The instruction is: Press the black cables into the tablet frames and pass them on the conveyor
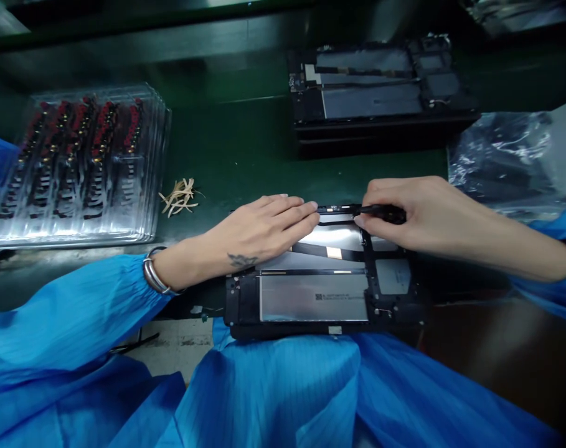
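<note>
Evidently, by the fingers of the right hand [416, 208] a black tool [391, 213] is pinched at the far edge of an opened tablet [311, 298], laid lengthwise left to right beneath both hands, the left hand [268, 227] being rested flat, fingers nearly together.

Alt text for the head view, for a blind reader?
The left hand rests on an opened electronic device while the right hand holds a black item at its far edge. Behind sits a similar device; at left, pale strips and clear trays of parts.
</note>
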Motion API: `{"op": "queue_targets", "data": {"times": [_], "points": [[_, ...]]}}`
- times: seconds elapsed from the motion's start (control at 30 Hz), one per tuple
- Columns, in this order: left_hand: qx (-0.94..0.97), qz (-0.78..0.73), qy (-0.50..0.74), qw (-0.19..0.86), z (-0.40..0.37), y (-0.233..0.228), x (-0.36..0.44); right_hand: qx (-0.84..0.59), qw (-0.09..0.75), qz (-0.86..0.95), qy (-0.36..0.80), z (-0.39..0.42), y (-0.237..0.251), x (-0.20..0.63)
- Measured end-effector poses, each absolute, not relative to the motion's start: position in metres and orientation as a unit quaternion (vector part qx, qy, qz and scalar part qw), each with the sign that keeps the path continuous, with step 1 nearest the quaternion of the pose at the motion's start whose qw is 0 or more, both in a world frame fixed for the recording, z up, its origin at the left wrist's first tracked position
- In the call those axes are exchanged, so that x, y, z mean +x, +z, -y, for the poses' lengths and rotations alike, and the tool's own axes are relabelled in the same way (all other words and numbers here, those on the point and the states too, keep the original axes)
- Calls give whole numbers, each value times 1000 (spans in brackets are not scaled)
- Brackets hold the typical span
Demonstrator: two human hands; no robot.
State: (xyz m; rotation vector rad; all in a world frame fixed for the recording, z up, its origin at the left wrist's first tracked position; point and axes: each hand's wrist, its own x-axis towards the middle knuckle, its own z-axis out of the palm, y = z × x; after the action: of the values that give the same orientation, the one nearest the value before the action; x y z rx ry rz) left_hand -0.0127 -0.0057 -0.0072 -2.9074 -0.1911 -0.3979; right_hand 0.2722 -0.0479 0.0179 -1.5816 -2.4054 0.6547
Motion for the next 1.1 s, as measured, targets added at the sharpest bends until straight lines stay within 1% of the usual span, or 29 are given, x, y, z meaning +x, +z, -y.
{"op": "queue_targets", "data": {"times": [0.2,0.73,0.9,1.0,1.03,1.07,1.1], "points": [[-979,57,-148,128,7,-9,-12,-528,78,819,210,47,18,272],[-974,44,-121,187,12,-5,-9,-536,13,821,196,50,19,271],[-973,52,-116,191,14,-2,-1,-527,32,829,182,48,11,272],[-978,103,-62,168,17,3,12,-518,33,840,158,51,17,271],[-979,121,-43,158,17,5,17,-518,49,843,136,55,21,270],[-980,133,-31,147,18,7,22,-521,84,842,108,62,27,268],[-981,138,-28,135,17,9,26,-530,138,833,78,72,34,266]]}}
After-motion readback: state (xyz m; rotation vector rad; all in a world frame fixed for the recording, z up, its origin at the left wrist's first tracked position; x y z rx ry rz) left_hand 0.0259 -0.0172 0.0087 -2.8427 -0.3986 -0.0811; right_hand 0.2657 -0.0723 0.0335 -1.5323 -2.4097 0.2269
